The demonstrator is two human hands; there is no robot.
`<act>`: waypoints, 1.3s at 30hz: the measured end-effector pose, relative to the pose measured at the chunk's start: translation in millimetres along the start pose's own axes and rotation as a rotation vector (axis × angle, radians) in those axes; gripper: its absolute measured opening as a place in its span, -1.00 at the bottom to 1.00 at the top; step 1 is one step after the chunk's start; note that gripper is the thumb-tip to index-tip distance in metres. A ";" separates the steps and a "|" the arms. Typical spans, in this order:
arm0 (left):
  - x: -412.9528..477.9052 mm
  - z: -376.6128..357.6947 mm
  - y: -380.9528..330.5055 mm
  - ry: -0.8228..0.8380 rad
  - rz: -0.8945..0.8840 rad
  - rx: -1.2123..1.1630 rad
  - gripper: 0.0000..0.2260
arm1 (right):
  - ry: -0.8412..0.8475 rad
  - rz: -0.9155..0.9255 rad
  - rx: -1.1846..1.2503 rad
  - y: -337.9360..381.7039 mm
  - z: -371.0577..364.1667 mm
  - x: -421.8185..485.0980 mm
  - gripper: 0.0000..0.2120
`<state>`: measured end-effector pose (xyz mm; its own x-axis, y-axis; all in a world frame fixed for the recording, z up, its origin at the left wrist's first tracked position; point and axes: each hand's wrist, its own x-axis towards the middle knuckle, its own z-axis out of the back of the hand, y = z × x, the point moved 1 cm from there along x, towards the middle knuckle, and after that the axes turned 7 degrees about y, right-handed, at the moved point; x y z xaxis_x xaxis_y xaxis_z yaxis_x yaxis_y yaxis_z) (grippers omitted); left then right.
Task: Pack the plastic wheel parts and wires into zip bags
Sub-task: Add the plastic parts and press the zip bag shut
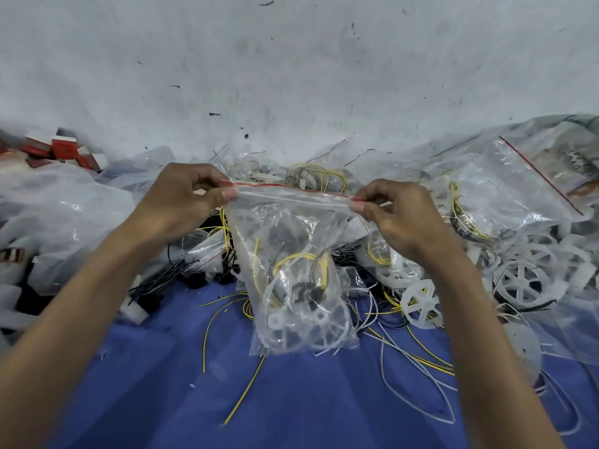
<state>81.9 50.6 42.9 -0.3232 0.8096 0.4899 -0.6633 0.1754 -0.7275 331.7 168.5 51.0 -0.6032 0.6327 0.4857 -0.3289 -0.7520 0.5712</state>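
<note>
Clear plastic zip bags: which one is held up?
The middle clear plastic zip bag, pinched at its top corners by the left hand and right hand; the right-side bag lies unheld.

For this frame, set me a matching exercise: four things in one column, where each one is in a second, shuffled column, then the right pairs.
Things
1. clear plastic zip bag with red seal strip
2. red and white small boxes
3. loose white plastic spoked wheel
4. long yellow wire

Places
A. lying on the blue cloth, lower middle
B. far left edge of the view
C. pinched at its top corners by the left hand and right hand
D. just right of the held bag's lower part

Pairs: 1-C, 2-B, 3-D, 4-A
</note>
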 end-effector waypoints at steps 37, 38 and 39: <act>-26.3 -8.9 -57.0 0.119 -0.126 -0.091 -0.79 | 0.075 0.176 0.205 31.0 17.7 -9.9 -0.92; -26.9 -10.5 -58.9 0.113 -0.132 -0.078 -0.79 | 0.084 0.165 0.216 31.2 17.6 -10.3 -0.93; -27.4 -12.4 -60.7 0.108 -0.142 -0.075 -0.81 | 0.094 0.152 0.222 31.8 17.1 -10.5 -0.94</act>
<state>139.4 24.7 67.7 -0.1528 0.8283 0.5390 -0.6438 0.3304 -0.6902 339.9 141.1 75.4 -0.7018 0.4879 0.5191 -0.0688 -0.7716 0.6323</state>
